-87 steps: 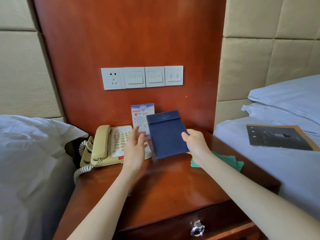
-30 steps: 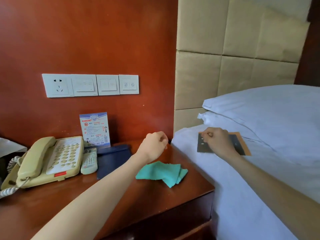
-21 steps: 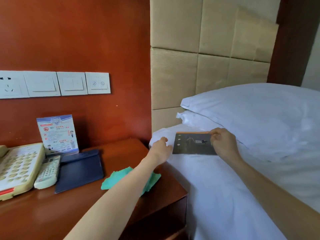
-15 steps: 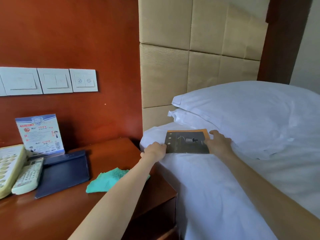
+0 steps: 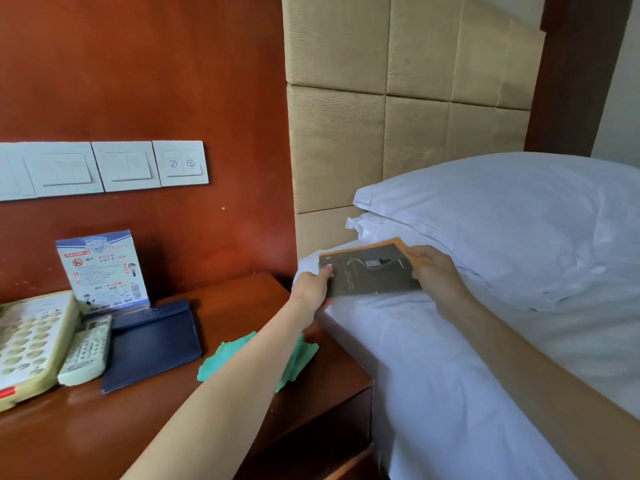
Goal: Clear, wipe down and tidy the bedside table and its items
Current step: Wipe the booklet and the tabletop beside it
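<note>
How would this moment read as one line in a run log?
both hands grip grey-orange booklet on bed | cloth on bedside table

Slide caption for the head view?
Both hands, left and right, grip the grey card on the bed.

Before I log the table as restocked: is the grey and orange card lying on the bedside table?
No: both hands, left and right, hold the grey and orange card over the white bed, beside the bedside table.

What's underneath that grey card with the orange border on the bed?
The grey card with the orange border lies on the white bed sheet, gripped by the left hand and right hand. Anything directly beneath it is covered.
</note>
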Available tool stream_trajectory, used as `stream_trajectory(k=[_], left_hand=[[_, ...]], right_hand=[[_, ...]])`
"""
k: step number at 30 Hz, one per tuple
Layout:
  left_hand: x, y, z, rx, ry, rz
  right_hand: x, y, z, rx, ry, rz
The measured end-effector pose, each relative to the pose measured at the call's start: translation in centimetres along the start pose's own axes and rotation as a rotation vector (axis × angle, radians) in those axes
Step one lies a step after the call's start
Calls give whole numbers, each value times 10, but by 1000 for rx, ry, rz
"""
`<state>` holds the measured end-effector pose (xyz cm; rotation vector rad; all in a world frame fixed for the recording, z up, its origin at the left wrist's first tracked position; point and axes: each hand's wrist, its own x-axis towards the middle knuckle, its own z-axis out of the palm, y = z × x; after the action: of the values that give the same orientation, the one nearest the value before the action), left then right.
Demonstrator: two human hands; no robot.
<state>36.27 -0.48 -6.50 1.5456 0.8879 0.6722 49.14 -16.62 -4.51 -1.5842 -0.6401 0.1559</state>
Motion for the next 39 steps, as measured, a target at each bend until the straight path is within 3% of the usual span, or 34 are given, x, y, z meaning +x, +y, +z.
stream_trajectory(k=[8,15,19,26,39], left_hand=[[-42,15,-91,-241,40,316],[-84,-6,-191,-463,-74,250],[-97,-32,-243,-358,56,284],[-121,-71,-297,-206,87,378],[-108,-89,-310,-3,264,401]], right_hand=[[-46,-34,52,302,-76,-101],[-106,-59,122,370,-239,-189],[-135,-66,157,253,-304,-308],[-155,-59,202,42,-441,-348],[-160,-41,227,-58,-355,-384]])
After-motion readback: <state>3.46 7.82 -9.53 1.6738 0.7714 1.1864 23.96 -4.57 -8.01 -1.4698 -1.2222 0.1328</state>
